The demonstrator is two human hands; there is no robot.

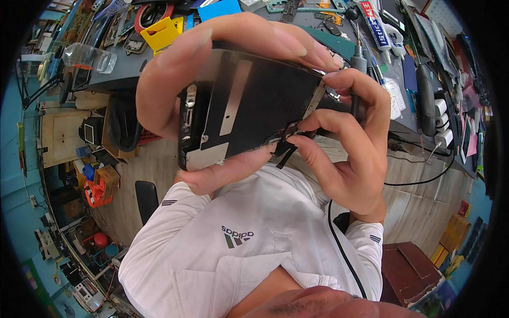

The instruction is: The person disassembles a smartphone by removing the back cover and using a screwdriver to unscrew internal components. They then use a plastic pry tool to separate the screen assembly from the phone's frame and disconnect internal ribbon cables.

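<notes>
Close up before me is a phone screen assembly (pixel 260 100), its dark back facing me, with bare metal strips and a connector at its left end. My left hand (pixel 161 87) wraps round it, fingers along the far edge and thumb under the near edge. At the right end my right hand (pixel 355 138) pinches with thumb and forefinger at what looks like a thin black flex cable (pixel 288 156). Another finger of that hand touches the far right corner. The fingertips partly hide the cable.
Behind my hands is a grey workbench (pixel 119 66) crowded with tools and phone parts. A yellow holder (pixel 163 35), a clear plastic container (pixel 91 58), a screwdriver (pixel 359 55) and glue tubes (pixel 375 26) lie there. White plugs (pixel 442 139) and black cords are at the right edge.
</notes>
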